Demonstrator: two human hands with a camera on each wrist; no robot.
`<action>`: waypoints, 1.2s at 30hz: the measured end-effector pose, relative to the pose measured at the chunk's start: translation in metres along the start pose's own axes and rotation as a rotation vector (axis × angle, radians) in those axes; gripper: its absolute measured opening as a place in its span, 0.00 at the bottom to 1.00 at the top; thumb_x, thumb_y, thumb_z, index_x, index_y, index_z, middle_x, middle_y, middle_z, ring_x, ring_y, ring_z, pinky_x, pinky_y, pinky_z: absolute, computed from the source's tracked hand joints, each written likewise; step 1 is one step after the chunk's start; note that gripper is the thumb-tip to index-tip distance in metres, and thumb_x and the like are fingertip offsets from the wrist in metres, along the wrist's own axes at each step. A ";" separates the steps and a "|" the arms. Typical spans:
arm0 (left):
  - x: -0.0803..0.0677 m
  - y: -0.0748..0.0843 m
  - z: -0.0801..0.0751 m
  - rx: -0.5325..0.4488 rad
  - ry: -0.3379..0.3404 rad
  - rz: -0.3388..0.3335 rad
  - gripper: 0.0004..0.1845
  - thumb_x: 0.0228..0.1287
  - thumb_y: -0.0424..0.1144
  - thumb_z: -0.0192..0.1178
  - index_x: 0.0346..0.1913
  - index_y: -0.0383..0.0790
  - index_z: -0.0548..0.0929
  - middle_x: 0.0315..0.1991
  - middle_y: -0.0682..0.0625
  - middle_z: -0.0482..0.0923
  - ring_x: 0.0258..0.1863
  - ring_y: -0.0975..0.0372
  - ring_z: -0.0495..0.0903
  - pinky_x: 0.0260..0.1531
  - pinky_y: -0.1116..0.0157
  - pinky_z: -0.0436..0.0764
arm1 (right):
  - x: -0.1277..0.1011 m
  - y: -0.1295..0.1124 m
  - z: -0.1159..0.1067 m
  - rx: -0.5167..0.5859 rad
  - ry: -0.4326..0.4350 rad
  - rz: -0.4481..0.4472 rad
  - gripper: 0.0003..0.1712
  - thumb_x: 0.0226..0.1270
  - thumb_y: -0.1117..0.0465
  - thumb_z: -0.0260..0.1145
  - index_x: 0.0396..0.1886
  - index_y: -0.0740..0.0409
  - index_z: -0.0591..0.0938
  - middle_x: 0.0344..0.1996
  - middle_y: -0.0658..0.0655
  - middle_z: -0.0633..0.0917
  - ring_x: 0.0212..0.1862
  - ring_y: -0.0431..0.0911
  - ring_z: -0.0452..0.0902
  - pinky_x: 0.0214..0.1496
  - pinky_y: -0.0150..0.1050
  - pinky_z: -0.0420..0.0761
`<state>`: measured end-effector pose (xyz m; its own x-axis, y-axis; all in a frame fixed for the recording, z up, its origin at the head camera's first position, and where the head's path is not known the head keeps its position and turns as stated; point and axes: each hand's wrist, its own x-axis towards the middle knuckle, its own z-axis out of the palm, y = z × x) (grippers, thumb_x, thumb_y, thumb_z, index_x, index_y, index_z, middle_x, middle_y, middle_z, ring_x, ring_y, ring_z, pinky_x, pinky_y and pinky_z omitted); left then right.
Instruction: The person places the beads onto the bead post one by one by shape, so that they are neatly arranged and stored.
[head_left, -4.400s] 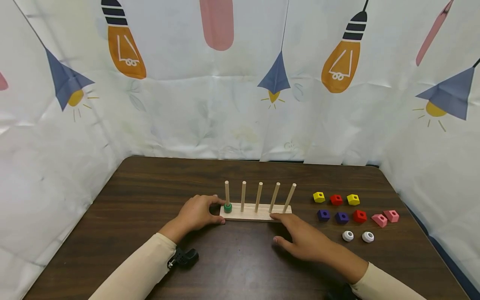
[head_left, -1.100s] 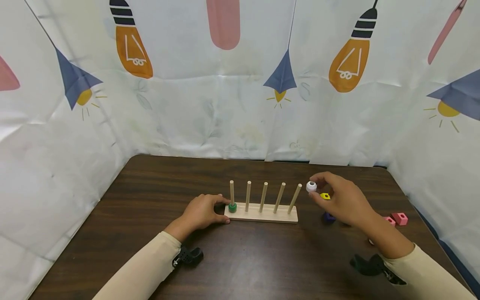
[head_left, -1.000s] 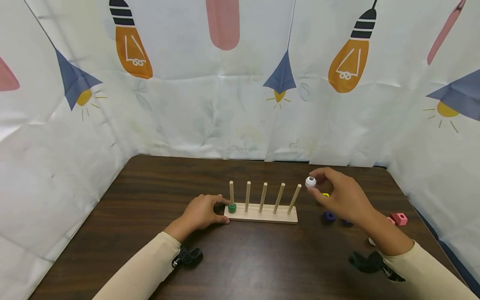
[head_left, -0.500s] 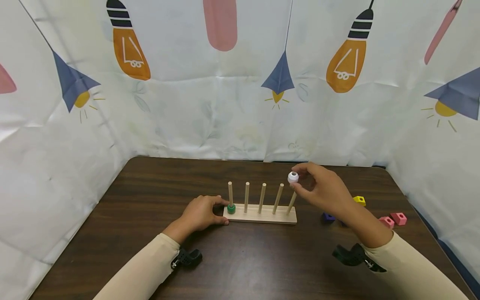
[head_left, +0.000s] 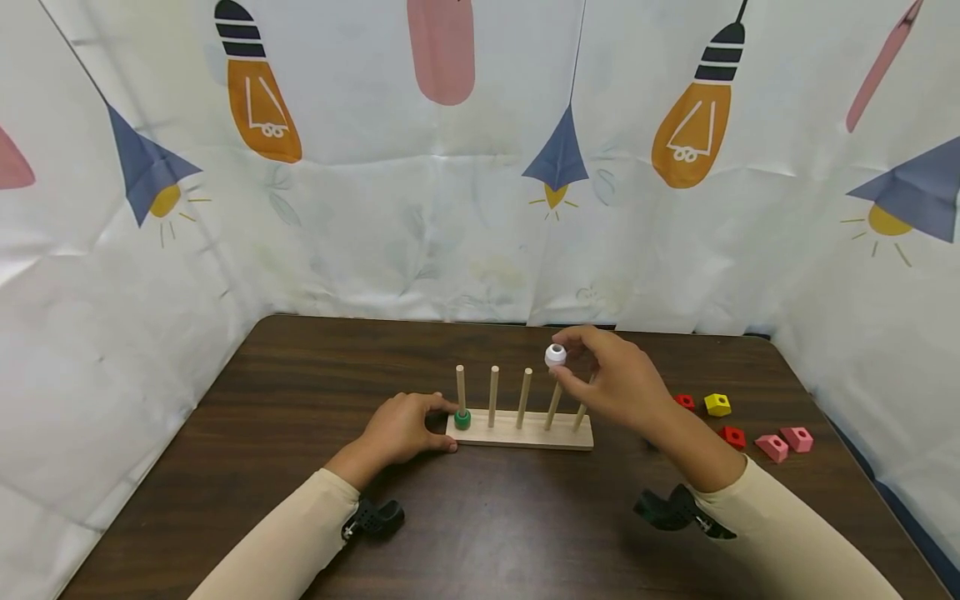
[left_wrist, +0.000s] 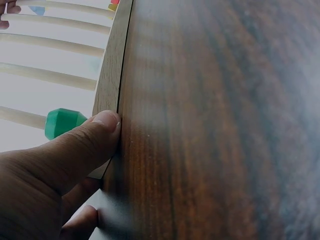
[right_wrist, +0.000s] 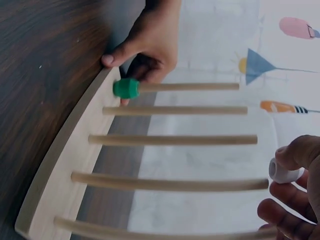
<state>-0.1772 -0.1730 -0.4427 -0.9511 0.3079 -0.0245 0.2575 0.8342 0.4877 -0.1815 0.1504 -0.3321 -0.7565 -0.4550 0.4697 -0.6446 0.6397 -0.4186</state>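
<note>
A wooden base (head_left: 517, 435) with five upright pegs stands mid-table. A green bead (head_left: 462, 419) sits at the foot of the leftmost peg. My left hand (head_left: 441, 425) grips the base's left end, and the thumb (left_wrist: 95, 135) presses its edge beside the green bead (left_wrist: 62, 122). My right hand (head_left: 572, 368) pinches a white bead (head_left: 556, 356) in the air, just above the top of the fourth peg (head_left: 553, 407). In the right wrist view the white bead (right_wrist: 282, 172) hangs off the tip of that peg (right_wrist: 170, 182), apart from it.
Loose blocks lie on the table to the right of the base: two red ones (head_left: 684, 402) (head_left: 732, 437), a yellow one (head_left: 717, 405) and two pink ones (head_left: 772, 447) (head_left: 797, 437). White printed curtains close in the table (head_left: 300, 375) at the back and both sides.
My right hand picked a white bead off the table and has carried it left, from beside the fifth peg to above the fourth. My left hand has stayed on the base.
</note>
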 end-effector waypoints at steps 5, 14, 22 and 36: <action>0.000 -0.001 0.000 0.002 0.002 0.005 0.30 0.49 0.55 0.80 0.59 0.57 0.88 0.66 0.44 0.78 0.64 0.42 0.76 0.58 0.43 0.76 | 0.005 -0.007 0.008 0.031 0.002 0.000 0.21 0.62 0.62 0.78 0.54 0.57 0.83 0.42 0.50 0.87 0.42 0.43 0.83 0.39 0.42 0.82; 0.000 -0.001 0.000 0.014 0.000 0.008 0.30 0.49 0.55 0.80 0.59 0.58 0.88 0.66 0.44 0.78 0.64 0.41 0.76 0.58 0.42 0.76 | 0.011 -0.019 0.018 0.067 0.009 -0.023 0.21 0.63 0.62 0.76 0.54 0.58 0.82 0.43 0.52 0.87 0.40 0.44 0.83 0.39 0.41 0.82; 0.000 0.000 0.000 0.019 0.006 0.017 0.30 0.49 0.55 0.81 0.58 0.58 0.88 0.65 0.44 0.78 0.63 0.42 0.77 0.57 0.43 0.77 | 0.017 -0.028 0.025 0.115 -0.020 -0.025 0.20 0.64 0.63 0.76 0.55 0.59 0.81 0.44 0.51 0.86 0.45 0.44 0.83 0.45 0.40 0.84; 0.002 -0.002 0.000 0.019 0.012 0.023 0.29 0.49 0.55 0.80 0.57 0.57 0.89 0.65 0.43 0.79 0.62 0.43 0.78 0.57 0.43 0.77 | 0.028 -0.043 0.041 0.162 -0.039 -0.017 0.20 0.66 0.62 0.75 0.55 0.58 0.81 0.43 0.50 0.85 0.45 0.43 0.82 0.47 0.41 0.83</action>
<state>-0.1791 -0.1736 -0.4439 -0.9468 0.3218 -0.0033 0.2823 0.8355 0.4714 -0.1793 0.0845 -0.3330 -0.7471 -0.4909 0.4482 -0.6643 0.5253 -0.5318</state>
